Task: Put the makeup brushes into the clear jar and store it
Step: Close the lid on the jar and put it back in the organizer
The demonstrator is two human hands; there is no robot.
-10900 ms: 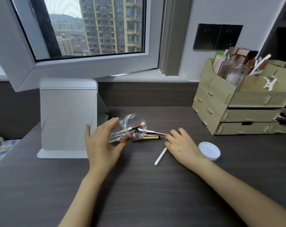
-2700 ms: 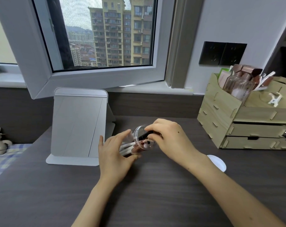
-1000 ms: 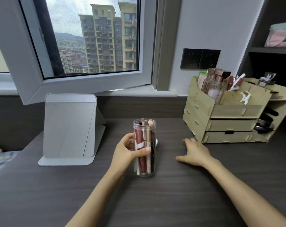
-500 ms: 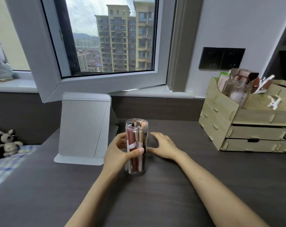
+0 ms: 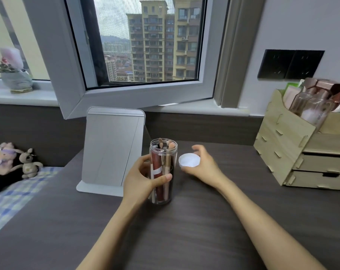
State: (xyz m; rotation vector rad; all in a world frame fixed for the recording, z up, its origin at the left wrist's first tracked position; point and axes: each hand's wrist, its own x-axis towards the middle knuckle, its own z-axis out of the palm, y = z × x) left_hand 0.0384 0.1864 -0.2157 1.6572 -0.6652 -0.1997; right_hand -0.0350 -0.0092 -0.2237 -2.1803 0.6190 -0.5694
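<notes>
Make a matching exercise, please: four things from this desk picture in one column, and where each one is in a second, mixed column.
1. clear jar
2. white lid
3. makeup brushes
4. wooden organizer

a. at the desk's right edge
b. standing inside the jar
c. in the right hand
d. gripped upright by the left hand

Pairs: 1-d, 2-c, 3-b, 4-a

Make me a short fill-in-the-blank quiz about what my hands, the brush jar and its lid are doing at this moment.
1. The left hand wraps around the clear jar, which stands ____ on the desk.
2. The right hand holds the white ____ beside the jar's mouth.
3. The makeup brushes are ____ the jar.
4. Behind the jar stands a folding ____.

Missing words: upright; lid; inside; mirror
</notes>
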